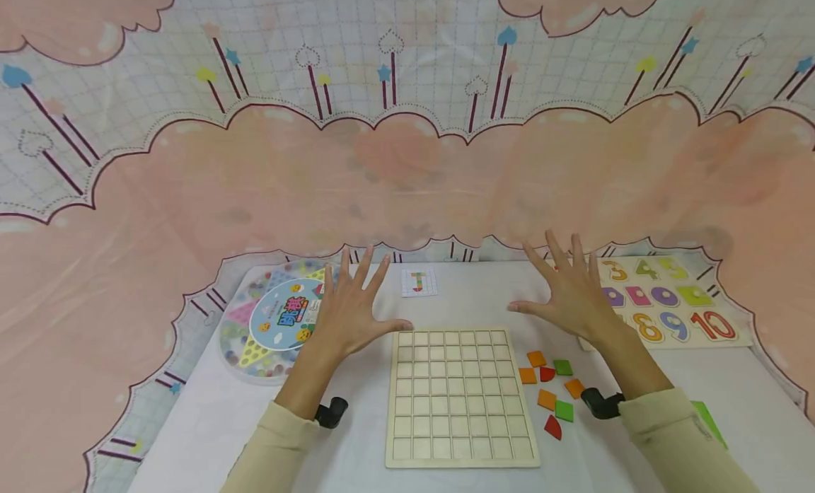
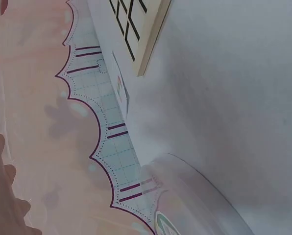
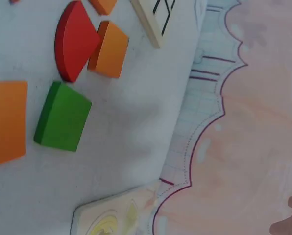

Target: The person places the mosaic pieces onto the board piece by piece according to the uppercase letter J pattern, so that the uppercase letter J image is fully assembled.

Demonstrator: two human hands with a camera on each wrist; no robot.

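Both hands are raised over the table with fingers spread and nothing in them. My left hand (image 1: pixel 355 305) overlaps the right side of a round clear-lidded game box (image 1: pixel 267 351) in the head view, its thumb pointing at the top left corner of a wooden grid board (image 1: pixel 461 397). On the other side, my right hand (image 1: pixel 571 298) is near the left end of a wooden number puzzle board (image 1: pixel 675 337). Between that hand and the grid board lie several loose blocks: orange squares (image 1: pixel 546 399), green squares (image 1: pixel 564 410) and red quarter-circles (image 1: pixel 553 427).
A small card (image 1: pixel 419 281) printed with a coloured block pattern lies behind the grid board. Part of a green flat thing (image 1: pixel 709 422) shows beside the right sleeve. A white cloth (image 1: pixel 356 450) covers the table, and a patterned pink curtain (image 1: pixel 407 182) hangs behind.
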